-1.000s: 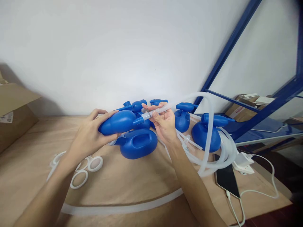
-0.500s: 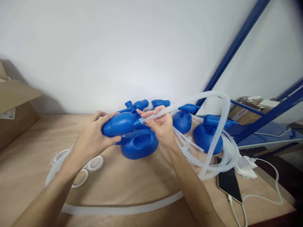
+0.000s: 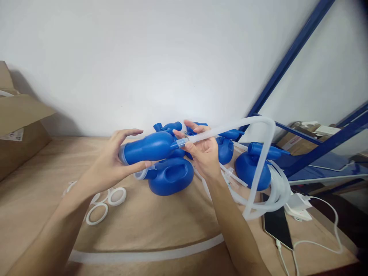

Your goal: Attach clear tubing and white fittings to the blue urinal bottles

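Well inside the table edge [image 3: 345,263], right hand [image 3: 206,156] pinches the white tube [image 3: 238,123].

The bulb-shaped piece [image 3: 152,145] is plain blue, and the hose [image 3: 235,125] is milky white. The surface [image 3: 161,218] is light brown, the frame [image 3: 290,57] is dark blue.

A plain white wall [image 3: 143,57] rises behind a light-brown table [image 3: 158,218]. Soft light falls across the wall, dimmer toward the edges. At right stands a blue metal shelving rack [image 3: 290,57], with dark shadow beneath its low shelf [image 3: 316,173].
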`<state>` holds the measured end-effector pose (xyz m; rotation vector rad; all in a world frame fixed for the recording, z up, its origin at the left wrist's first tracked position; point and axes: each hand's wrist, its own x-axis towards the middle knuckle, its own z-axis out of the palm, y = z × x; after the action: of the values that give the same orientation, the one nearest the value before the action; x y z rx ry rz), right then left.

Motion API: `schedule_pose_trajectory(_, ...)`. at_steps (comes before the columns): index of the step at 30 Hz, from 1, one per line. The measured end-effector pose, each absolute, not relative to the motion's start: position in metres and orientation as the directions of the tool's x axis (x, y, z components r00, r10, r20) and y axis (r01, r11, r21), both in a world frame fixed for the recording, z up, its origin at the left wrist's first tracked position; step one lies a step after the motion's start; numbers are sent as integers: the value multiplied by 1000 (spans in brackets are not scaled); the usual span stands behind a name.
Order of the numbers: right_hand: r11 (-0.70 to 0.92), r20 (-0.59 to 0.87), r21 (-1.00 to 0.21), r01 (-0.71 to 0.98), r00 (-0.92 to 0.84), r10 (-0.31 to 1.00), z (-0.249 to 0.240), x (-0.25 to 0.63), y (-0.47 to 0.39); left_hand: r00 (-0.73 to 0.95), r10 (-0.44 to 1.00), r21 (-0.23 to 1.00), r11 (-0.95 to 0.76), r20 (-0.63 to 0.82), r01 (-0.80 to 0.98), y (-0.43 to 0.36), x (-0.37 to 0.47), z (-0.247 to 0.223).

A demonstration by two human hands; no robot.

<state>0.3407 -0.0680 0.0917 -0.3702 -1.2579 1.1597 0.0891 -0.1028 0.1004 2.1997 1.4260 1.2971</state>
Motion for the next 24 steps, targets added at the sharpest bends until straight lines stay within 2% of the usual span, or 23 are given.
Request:
schedule_pose_trajectory(2,416,512,-786,-457,-105,852,92,344,-65,179,686,442,-623,705,646,-106,87,104)
schedule_pose_trajectory(4,348,453,-828,-439,-159,877,91,345,-65,227,551,293,-697,803,655,-106,86,104)
schedule_pose_trajectory(6,303,410,-854,-422,-190,892,90,343,-66,291,476,195,-736,830,648,-103,85,101)
schedule_pose_trajectory(12,336,421,-811,-479,-78,904,87,333,-70,387,371,32,-756,844,653,-96,76,93)
schedule_pose_trajectory(20,369,455,-830,-417,-123,882,85,335,-70,288,438,164,-745,852,647,-106,83,85)
schedule_pose_trajectory(24,333,432,-844,-421,-165,886,86,340,-70,180,517,289,-696,837,657,-124,100,88)
